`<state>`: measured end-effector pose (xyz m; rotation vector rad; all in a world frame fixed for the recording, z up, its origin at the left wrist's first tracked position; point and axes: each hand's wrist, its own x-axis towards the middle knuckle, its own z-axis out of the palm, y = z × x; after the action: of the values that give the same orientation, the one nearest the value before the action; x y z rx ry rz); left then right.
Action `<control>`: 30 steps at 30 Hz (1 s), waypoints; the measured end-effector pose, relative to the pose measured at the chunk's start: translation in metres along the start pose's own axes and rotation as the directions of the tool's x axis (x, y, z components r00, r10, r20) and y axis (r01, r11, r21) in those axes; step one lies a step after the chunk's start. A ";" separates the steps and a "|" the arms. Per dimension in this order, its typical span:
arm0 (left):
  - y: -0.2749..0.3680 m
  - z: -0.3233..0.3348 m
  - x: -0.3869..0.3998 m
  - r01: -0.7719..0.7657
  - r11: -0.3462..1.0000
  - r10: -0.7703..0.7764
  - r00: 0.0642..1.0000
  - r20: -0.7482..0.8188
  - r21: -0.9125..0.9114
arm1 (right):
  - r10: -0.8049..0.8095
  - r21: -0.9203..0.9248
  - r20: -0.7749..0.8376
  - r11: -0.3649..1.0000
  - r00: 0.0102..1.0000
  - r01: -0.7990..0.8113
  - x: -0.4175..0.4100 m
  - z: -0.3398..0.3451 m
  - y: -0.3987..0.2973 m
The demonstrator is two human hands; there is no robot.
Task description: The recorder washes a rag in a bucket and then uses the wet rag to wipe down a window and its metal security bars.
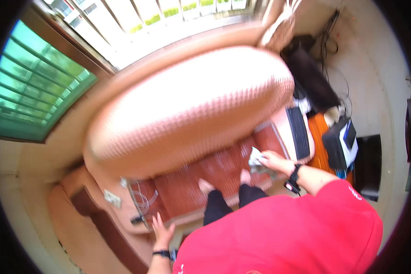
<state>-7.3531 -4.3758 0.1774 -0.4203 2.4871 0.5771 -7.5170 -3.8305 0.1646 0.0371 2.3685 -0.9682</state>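
Observation:
My right hand [273,161] grips a crumpled light cloth [254,157], part of which hangs below the fingers. Lower left, my left hand [163,230] is held with its fingers apart and nothing in it. Nearest to that hand is a small black object [136,220] on the sofa's left arm. My bare feet [206,187] are on the reddish-brown seat surface [181,174] of a sofa. Its back wears a pink textured cover [191,102], blurred and bright with window light.
A pale packet [112,198] and a coiled white cable [145,198] lie at the left. Rightward are a dark pad [298,133], an orange-brown wooden surface [316,130] with a black box [335,147], and hanging cables [325,44]. Beyond the sofa is a barred window [157,20].

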 end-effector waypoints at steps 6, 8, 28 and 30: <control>0.034 -0.077 0.030 -0.131 0.986 0.095 0.952 -0.292 -0.107 | 0.062 0.729 -0.127 0.682 0.990 0.051 0.002 -0.083 -0.093; 0.070 -0.107 0.049 -0.191 0.971 0.119 0.907 -0.403 -0.145 | -0.026 0.810 -0.180 0.563 0.983 0.163 -0.001 -0.103 -0.140; 0.245 -0.294 0.150 -0.361 0.932 0.183 0.428 -0.885 0.018 | -0.405 0.948 -0.294 -0.009 0.866 0.318 0.107 -0.340 -0.237; 0.277 -0.337 0.149 -0.375 0.925 0.209 0.381 -0.901 0.056 | -0.403 0.934 -0.342 -0.041 0.849 0.356 0.121 -0.350 -0.248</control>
<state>-7.7326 -4.3260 0.4341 -0.4013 3.6553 0.8578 -7.8503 -3.8078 0.4601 -0.1418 1.0918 -2.7149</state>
